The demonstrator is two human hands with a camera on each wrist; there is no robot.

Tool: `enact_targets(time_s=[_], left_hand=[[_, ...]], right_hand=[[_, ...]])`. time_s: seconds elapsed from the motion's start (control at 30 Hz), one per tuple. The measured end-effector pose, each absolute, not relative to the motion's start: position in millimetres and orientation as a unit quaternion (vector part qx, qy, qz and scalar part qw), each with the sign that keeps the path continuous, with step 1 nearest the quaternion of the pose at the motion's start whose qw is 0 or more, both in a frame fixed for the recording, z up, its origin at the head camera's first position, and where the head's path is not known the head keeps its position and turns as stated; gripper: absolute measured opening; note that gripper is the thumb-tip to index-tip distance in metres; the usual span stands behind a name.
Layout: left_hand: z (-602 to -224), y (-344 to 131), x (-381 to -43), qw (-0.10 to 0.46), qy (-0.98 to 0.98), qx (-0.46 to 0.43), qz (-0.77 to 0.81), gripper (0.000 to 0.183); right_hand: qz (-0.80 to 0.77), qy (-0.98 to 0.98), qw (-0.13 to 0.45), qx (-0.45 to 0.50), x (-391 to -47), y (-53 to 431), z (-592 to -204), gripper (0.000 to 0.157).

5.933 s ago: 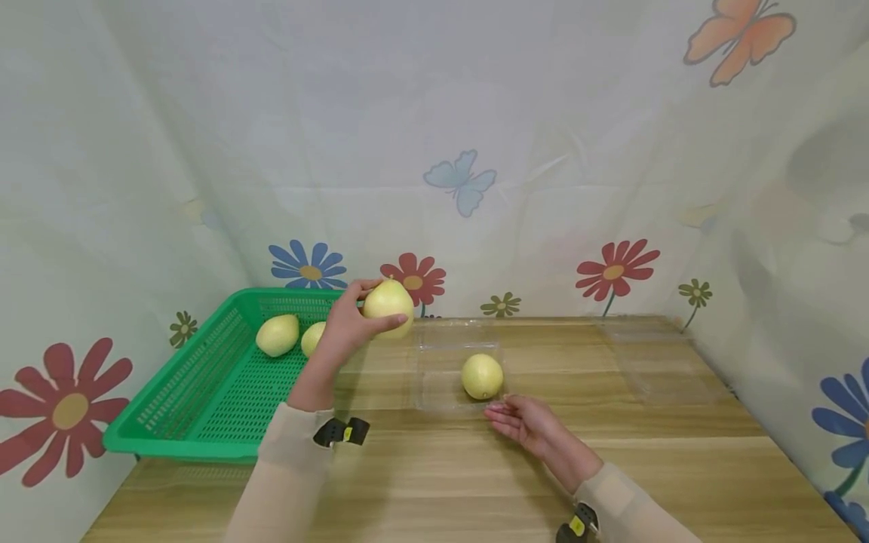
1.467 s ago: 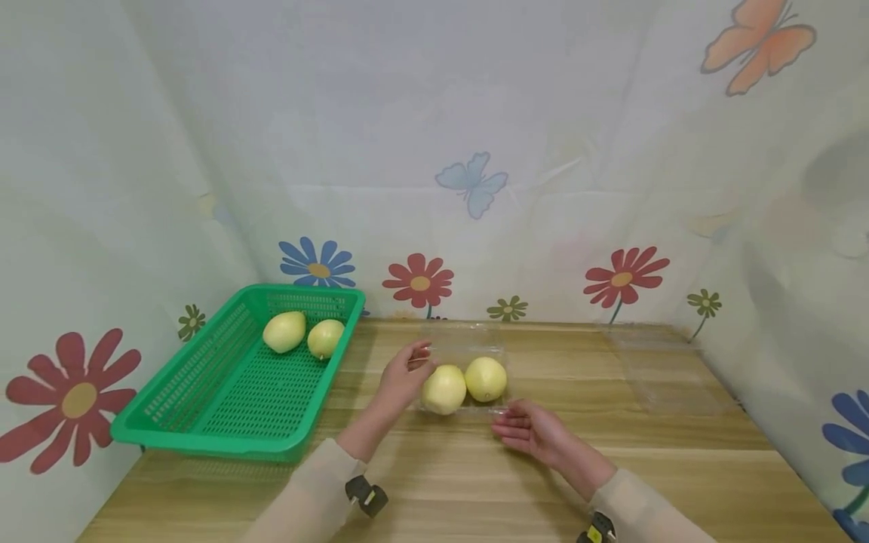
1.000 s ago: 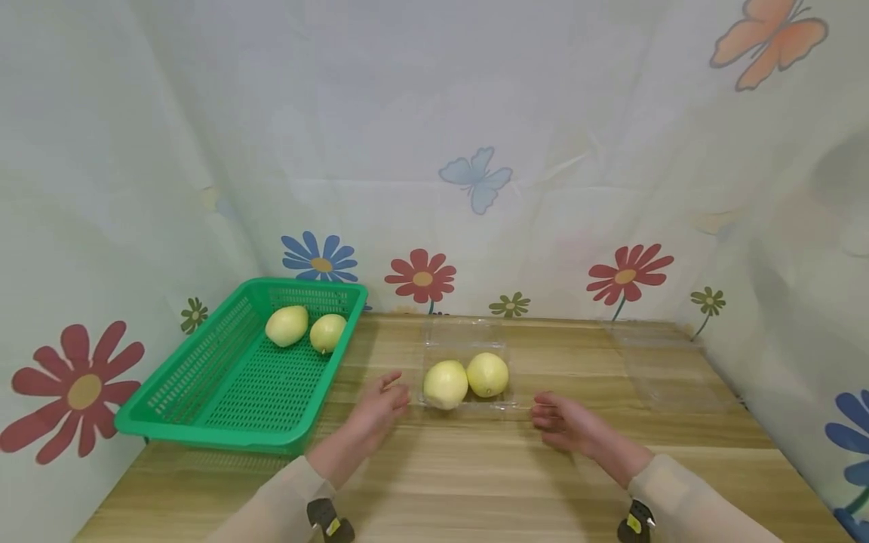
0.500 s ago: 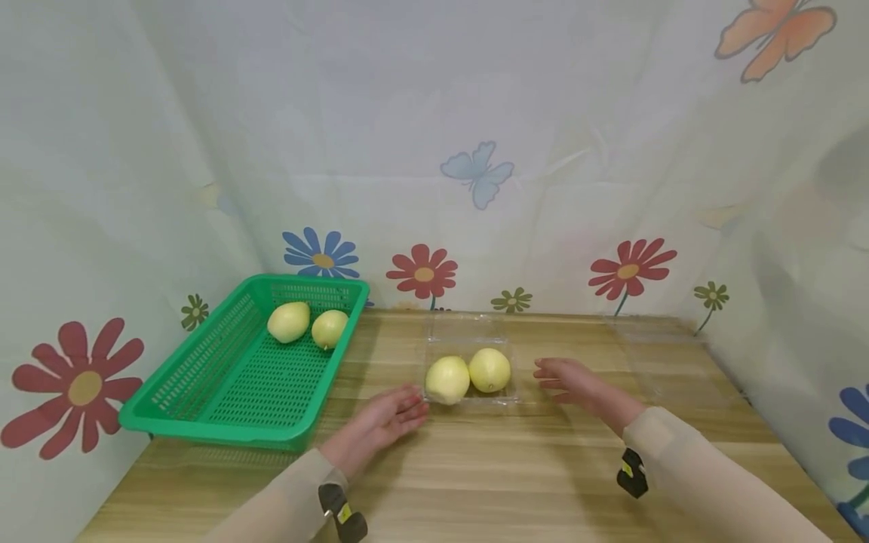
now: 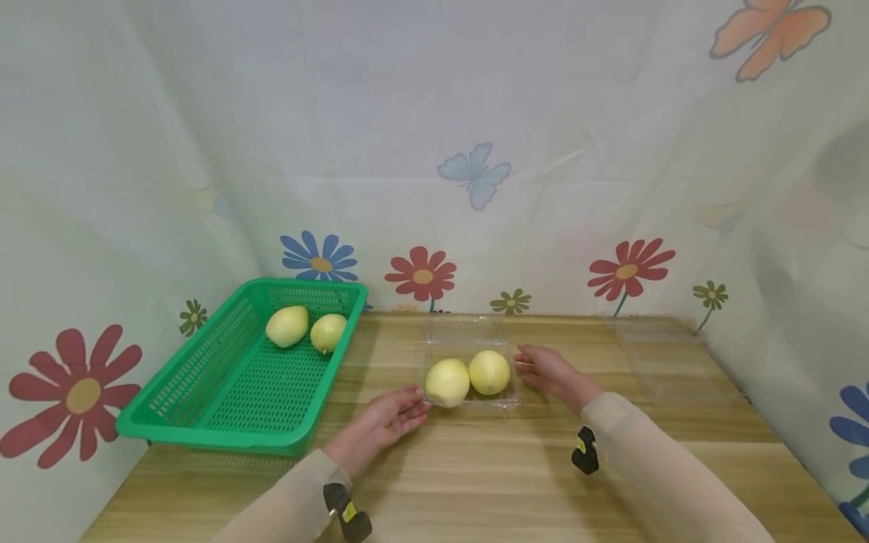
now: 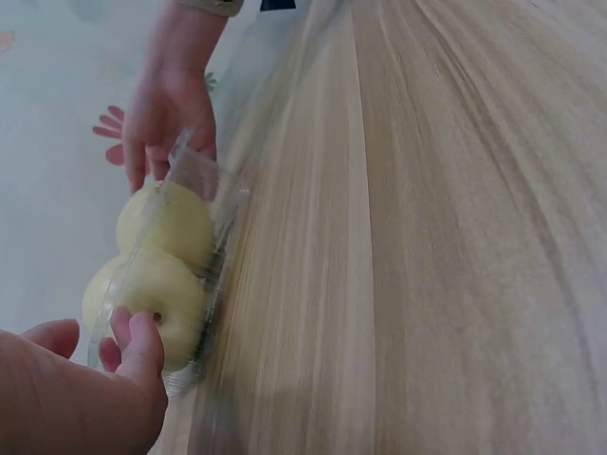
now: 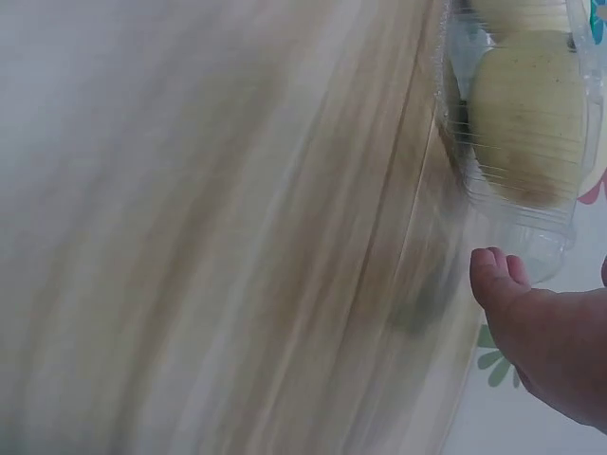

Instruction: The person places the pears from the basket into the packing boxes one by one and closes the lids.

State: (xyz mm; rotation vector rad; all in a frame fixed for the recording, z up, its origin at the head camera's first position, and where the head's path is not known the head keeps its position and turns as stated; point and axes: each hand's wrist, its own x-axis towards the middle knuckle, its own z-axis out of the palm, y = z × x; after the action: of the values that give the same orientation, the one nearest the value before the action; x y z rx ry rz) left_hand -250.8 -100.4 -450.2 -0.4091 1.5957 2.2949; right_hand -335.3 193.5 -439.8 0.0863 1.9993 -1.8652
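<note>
While the left hand [image 5: 379, 424] is positioned, fingers relaxed, just beside the clear container [image 5: 504, 402], the right hand [image 5: 551, 374] occupies the opposite side, fingers extended. Between both hands, the container holds one pear [image 5: 447, 382] and a second pear [image 5: 489, 372]. Green basket [image 5: 210, 430]: left of the left hand.

Four yellow fruits [image 5: 447, 382] were visible: two in the one green basket [image 5: 261, 392], two in a clear container [image 5: 465, 329]. Clear containers totalled two, counting the far one [image 5: 658, 354]. One left hand [image 5: 384, 421], one right hand [image 5: 550, 370], two black wrist devices [image 5: 348, 513], one worktop [image 5: 462, 483].
</note>
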Motion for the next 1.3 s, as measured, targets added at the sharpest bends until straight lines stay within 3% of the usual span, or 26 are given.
enact_targets(time_s=[0.37,0.6,0.8,0.87,1.07,1.3], left_hand=[[-456,-100,-254,0.139,0.565,-0.157,0.798,0.043],[-457,-99,-254,0.132,0.57,-0.157,0.796,0.039],[-457,-98,-255,0.123,0.572,-0.162,0.794,0.04],[-457,-98,-256,0.12,0.573,-0.165,0.793,0.039],[-454,-98,-255,0.116,0.577,-0.169,0.79,0.04],[-455,-102,-254,0.114,0.577,-0.17,0.791,0.038]], right_hand=[[-0.704,0.689,0.173,0.013,-395,198,-491,0.052],[-0.658,0.729,0.17,0.083,-391,182,-471,0.051],[-0.722,0.666,0.185,0.03,-441,200,-525,0.037],[-0.732,0.654,0.188,0.037,-443,198,-525,0.032],[-0.717,0.665,0.191,0.083,-395,172,-466,0.031],[-0.739,0.644,0.198,0.021,-415,181,-492,0.029]])
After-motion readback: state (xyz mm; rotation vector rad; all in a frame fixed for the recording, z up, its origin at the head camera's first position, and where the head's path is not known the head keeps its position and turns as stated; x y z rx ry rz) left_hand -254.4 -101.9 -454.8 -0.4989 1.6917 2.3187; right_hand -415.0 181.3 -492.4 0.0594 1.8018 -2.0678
